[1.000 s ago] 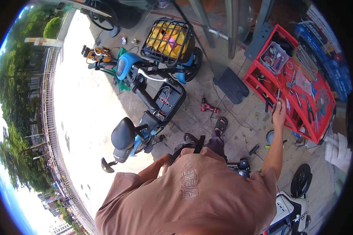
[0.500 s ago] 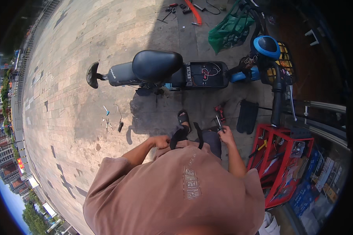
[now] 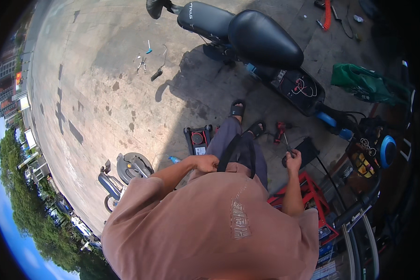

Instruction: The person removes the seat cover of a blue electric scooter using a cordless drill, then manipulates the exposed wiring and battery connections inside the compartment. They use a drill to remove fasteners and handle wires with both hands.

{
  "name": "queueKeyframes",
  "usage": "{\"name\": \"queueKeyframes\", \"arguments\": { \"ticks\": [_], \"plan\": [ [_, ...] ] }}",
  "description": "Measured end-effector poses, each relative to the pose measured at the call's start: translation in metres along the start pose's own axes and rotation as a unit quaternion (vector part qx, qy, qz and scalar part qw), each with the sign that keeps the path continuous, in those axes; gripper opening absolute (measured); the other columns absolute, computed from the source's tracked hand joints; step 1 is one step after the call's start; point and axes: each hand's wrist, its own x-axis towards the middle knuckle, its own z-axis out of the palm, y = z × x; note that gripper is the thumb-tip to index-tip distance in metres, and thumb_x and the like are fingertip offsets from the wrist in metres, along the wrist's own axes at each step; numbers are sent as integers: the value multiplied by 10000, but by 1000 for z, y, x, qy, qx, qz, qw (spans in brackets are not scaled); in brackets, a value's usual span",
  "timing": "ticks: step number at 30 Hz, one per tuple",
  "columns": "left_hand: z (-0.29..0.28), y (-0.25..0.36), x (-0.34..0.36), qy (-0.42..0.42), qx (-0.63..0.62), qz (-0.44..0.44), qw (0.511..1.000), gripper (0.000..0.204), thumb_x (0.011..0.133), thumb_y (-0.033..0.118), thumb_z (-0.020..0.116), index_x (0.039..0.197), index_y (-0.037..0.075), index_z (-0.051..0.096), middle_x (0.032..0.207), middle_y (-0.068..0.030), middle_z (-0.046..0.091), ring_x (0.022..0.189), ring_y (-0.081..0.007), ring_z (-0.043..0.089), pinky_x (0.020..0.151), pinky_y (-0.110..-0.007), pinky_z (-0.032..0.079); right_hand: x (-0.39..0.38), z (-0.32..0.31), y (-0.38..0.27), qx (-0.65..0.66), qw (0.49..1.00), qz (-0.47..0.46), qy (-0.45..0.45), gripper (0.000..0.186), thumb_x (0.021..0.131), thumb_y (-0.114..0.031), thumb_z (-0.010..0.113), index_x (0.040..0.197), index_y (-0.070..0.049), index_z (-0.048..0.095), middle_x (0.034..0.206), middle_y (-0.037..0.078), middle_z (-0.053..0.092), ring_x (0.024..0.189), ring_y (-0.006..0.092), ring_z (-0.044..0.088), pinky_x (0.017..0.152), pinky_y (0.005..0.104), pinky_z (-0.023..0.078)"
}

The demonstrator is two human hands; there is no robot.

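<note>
My right hand is closed around the dark handle of a screwdriver, its metal shaft pointing away from me. Just beyond the tip, a red cordless drill lies on the pavement. My left hand is curled into a fist at my waist, against the hem of my brown shirt and beside a black strap. Whatever its fingers hold, if anything, is hidden. Ahead stands an electric scooter with a black seat. Its footboard compartment is uncovered, showing red and white wires.
A red-and-black floor jack is left of my feet. Behind my right hand lies a dark mat, with a red tool rack nearer me. Loose tools lie far left; a green bag is far right.
My view has swung round, so the scooter now sits farther up and right and slants. The floor jack has come into sight. My right hand still grips the screwdriver; my left stays at my waist.
</note>
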Motion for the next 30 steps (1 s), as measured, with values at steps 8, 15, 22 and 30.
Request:
{"name": "queueKeyframes", "arguments": {
  "ticks": [8,15,22,30],
  "plan": [
    [-57,-41,89,-103,-3,-80,991,184,785,166,627,767,-16,653,691,-68,650,712,-144,618,649,-341,475,97,8,-90,109,974,-147,132,278,902,-24,658,1177,-11,614,926,44,647,719,77,603,627,223,502],
    [-179,11,296,359,159,148,908,289,856,179,645,1075,-6,617,1049,-191,629,952,-366,639,829,-439,509,257,30,-126,293,904,-260,169,269,944,-93,647,1170,-35,512,944,43,647,719,70,612,629,218,512],
    [-296,82,499,538,476,314,621,511,841,229,690,1272,-2,540,1353,-181,490,1333,-389,397,1111,-482,317,385,68,-158,90,894,-415,141,232,927,-130,630,1109,-43,516,942,115,697,781,254,689,670,354,540],
    [-312,69,539,613,505,252,554,590,894,418,622,1315,15,532,1403,-189,459,1375,-379,343,1155,-486,242,436,59,-148,-13,870,-431,238,231,903,-170,650,1074,-60,542,854,168,693,784,367,694,677,430,539]
  ]
}}
